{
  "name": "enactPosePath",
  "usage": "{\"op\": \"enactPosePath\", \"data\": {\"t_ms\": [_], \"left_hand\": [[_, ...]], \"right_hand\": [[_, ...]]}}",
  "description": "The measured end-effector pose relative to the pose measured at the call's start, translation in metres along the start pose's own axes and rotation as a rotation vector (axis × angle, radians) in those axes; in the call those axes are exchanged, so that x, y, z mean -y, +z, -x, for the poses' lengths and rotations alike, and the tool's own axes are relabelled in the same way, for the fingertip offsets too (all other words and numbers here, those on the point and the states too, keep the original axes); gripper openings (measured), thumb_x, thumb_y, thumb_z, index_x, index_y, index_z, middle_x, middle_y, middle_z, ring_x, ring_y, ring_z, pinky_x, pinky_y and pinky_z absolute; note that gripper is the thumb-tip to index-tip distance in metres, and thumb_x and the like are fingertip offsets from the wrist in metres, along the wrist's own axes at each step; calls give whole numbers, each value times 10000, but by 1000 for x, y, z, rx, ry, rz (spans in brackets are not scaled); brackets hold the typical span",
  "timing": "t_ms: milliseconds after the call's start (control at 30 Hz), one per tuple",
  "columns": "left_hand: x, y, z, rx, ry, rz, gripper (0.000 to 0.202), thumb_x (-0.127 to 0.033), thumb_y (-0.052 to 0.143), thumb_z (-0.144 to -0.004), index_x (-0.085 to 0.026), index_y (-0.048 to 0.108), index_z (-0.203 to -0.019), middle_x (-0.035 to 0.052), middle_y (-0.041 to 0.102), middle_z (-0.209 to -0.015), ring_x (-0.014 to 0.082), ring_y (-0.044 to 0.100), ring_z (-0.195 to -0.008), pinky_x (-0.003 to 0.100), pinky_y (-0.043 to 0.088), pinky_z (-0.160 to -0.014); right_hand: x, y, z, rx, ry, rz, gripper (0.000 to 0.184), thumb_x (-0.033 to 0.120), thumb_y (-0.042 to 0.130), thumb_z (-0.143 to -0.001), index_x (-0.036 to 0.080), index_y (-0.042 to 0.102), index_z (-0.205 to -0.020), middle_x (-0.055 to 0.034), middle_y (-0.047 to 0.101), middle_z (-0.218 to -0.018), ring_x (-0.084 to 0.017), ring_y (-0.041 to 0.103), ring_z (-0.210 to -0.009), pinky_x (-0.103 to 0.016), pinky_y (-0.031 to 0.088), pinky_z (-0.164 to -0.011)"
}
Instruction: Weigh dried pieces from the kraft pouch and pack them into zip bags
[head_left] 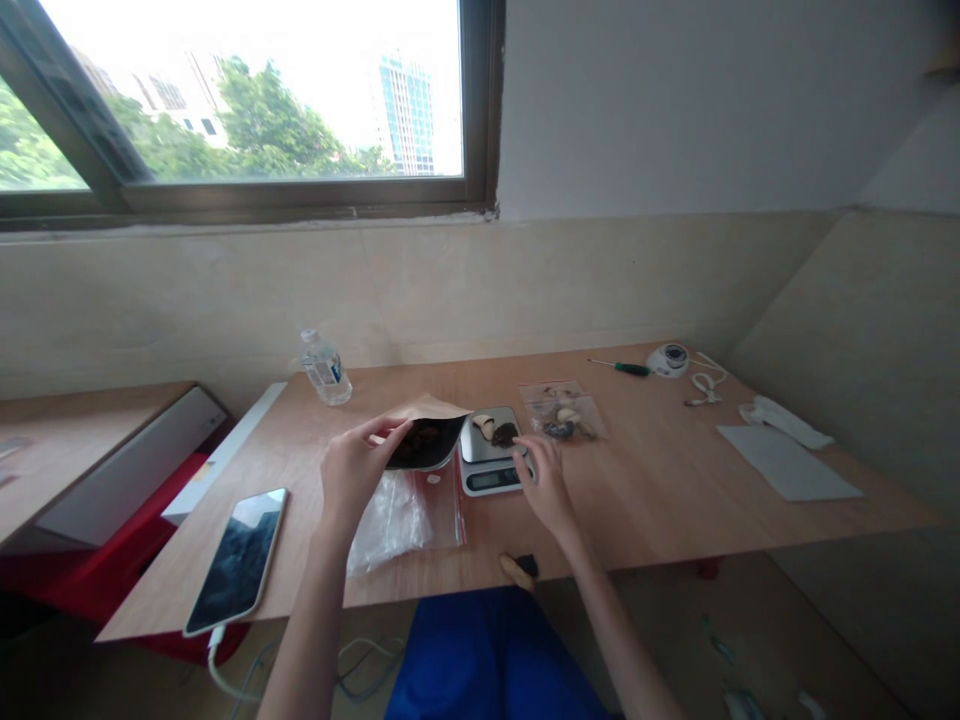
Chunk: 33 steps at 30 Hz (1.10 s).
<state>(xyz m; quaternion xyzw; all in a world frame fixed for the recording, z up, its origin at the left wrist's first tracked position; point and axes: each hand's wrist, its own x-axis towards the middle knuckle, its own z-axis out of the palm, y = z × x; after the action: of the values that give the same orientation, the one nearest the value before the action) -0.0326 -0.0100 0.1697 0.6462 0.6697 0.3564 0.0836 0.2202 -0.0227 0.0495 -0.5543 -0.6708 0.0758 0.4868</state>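
Pouch (427, 447), dark inside and gaping, pinched at its left rim between thumb and fingers of the left hand (355, 465) at the centre of the frame. Just right of it, on a digital scale (472, 450), a pale piece (484, 427) and a dark piece (505, 435), side by side on the metal plate. Right hand (546, 482) with fingertips at the dark piece, thumb bent beneath; impossible to tell whether gripping or merely touching.

For good handling, by judgement: best to keep the pouch mouth wide and upright, with its right corner off the plate, so as not to disturb the weighing. Better to pinch lightly, one piece at a time, and to lift the palm away from the scale's front right corner.

Tight quarters at lower centre: below the pouch, a crumpled clear bag (390, 525) near the front edge of the tabletop (652, 480); farther right, a loose tan piece (516, 571) and a black piece (528, 564), right at the edge and, in all likelihood, easy to knock off with a forearm. Behind the right hand, a filled zip bag (562, 408). Widest room for moving at right of centre, between that bag and a white sheet (791, 462).
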Motion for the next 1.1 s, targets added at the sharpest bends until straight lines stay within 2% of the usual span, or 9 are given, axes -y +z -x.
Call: {"op": "enactPosePath", "data": {"t_ms": [133, 267, 433, 533, 667, 767, 833, 967, 1100], "left_hand": [[0, 1, 0, 0, -4, -10, 363, -585, 545, -740, -292, 732, -847, -18, 648, -584, 157, 612, -593, 233, 354, -546], [-1, 2, 0, -2, -5, -22, 361, -587, 543, -740, -298, 731, -846, -17, 655, -601, 159, 615, -600, 234, 354, -549], [0, 1, 0, -14, -12, -6, 366, -585, 550, -731, -283, 734, -828, -13, 659, -595, 162, 614, -595, 233, 362, -548], [2, 0, 0, -22, -29, 2, 370, -591, 557, -722, -286, 734, -830, -15, 658, -591, 160, 614, -593, 230, 366, -546], [1, -1, 1, -25, -61, -7, 374, -592, 557, -720, -288, 734, -849, -12, 660, -592, 168, 619, -604, 230, 366, -539], [-1, -1, 2, -17, -56, -5, 376, -597, 554, -723, -291, 734, -849, -14, 656, -584, 165, 618, -592, 230, 368, -540], [-1, -1, 2, -21, -49, -8, 378, -602, 554, -724, -293, 734, -848, -16, 654, -581, 162, 617, -584, 231, 370, -542], [0, -1, 2, -39, -43, -20, 383, -605, 550, -726, -293, 734, -849, -12, 655, -579, 165, 620, -587, 234, 374, -549], [2, -2, 2, -16, -54, -22, 362, -590, 555, -731, -302, 733, -860, -15, 659, -589, 162, 625, -604, 232, 372, -551]], "right_hand": [[36, -28, 57, 224, 42, 47, 244, 328, 502, -872, 250, 555, -1097, -70, 542, -1094, -215, 509, -1072, -380, 430, -930], [50, -27, 90, 419, 11, 179, 317, 298, 586, -822, 278, 541, -1135, -62, 540, -1121, -229, 532, -1019, -396, 468, -865], [41, -13, 92, 442, -60, 271, 205, 169, 491, -873, 241, 575, -1045, -58, 595, -992, -227, 560, -928, -415, 473, -804], [33, -12, 93, 466, -74, 150, 225, 130, 415, -905, 242, 578, -1013, -41, 601, -930, -196, 566, -867, -365, 480, -767], [23, -14, 96, 399, -29, -1, 230, 159, 377, -928, 238, 575, -1012, -42, 601, -926, -189, 573, -884, -347, 482, -790], [19, -12, 82, 354, 11, -74, 245, 168, 361, -927, 234, 579, -1019, -46, 624, -945, -195, 585, -918, -353, 482, -817], [20, -7, 62, 371, 41, -120, 255, 171, 354, -925, 226, 588, -1007, -49, 634, -957, -192, 593, -932, -341, 482, -821], [24, 12, 3, 422, 10, -150, 261, 180, 348, -929, 203, 602, -983, -50, 640, -943, -174, 596, -916, -314, 466, -819], [24, 46, -57, 408, -97, 7, 226, 152, 397, -900, 170, 622, -906, -65, 652, -863, -172, 598, -818, -283, 452, -761]]}}
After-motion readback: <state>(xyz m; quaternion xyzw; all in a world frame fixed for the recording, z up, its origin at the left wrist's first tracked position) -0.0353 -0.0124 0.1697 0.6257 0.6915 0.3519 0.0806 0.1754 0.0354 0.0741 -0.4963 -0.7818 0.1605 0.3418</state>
